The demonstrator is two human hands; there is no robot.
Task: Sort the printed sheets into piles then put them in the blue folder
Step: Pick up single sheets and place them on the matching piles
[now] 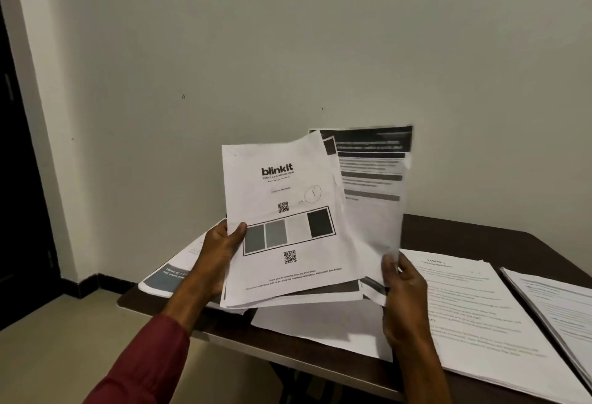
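Your left hand grips the fanned stack of white printed sheets; your right hand pinches a dark-banded white sheet beside it. Draw that sheet clear, then lay it on a matching pile below your right hand.

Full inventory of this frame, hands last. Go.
held stack: one, white, blinkit sheet on top, raised above the table
dark-banded sheet: one, white and black, lifted behind the stack
banner pile: one, white with blue-grey banner, table left
blank sheet: one, white, table centre
text pile: one, white, table right
far pile: one, white, right edge
table: one, dark brown, by wall
left hand: grips held stack
right hand: pinches dark-banded sheet
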